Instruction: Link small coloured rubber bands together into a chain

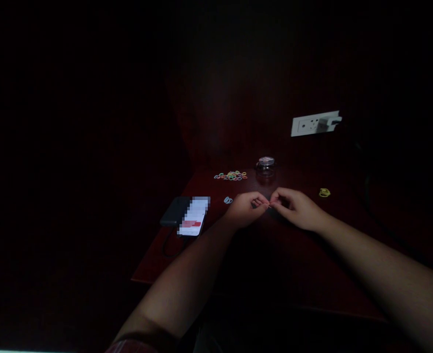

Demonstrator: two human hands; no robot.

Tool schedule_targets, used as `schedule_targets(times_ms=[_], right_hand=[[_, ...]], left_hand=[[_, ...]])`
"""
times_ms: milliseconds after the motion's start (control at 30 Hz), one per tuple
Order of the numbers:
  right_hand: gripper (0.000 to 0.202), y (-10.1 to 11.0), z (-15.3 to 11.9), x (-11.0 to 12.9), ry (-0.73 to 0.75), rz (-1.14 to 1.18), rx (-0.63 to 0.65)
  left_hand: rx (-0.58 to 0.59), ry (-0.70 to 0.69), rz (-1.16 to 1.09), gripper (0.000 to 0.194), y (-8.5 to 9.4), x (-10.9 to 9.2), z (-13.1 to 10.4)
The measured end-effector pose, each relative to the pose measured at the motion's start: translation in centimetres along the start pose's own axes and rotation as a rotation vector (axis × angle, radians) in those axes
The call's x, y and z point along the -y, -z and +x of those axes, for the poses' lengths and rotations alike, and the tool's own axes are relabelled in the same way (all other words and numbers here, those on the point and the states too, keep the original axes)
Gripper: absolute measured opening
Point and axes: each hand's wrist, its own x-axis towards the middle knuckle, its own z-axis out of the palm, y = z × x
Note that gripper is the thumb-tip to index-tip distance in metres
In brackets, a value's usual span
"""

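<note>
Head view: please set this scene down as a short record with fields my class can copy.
Left hand: left hand, fingertips meeting the other's
Right hand: right hand, fingers bent inward
Between fingertips: too small to tell
Left of hands: pale blue rings; lit phone beside a dark slab
Beyond hands: multicoloured rings, left of a clear jar
Right: yellow rings
Wall: socket with plug
Light: dim

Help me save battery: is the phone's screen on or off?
On: the phone's screen glows bright, mostly white, against the dark table, though its contents are pixelated.
</note>
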Motion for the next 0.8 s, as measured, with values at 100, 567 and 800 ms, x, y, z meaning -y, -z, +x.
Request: schedule_targets(times_ms=[100, 567, 800], right_hand=[[0.009, 0.05, 0.00, 0.13, -0.013, 0.003, 0.002], [0.008, 0.06, -0.05, 0.28, -0.009, 0.033, 0.029], [0.009, -0.04, -0.02, 0.11, -0.009, 0.053, 0.032]], left_hand=[[-0.004, -0.006, -0.003, 0.015, 0.03, 0.04, 0.05], [0.028, 0.047, -0.073, 0.013, -0.19, -0.36, -0.05], [0.036, 0.037, -0.051, 0.013, -0.17, -0.32, -0.07]])
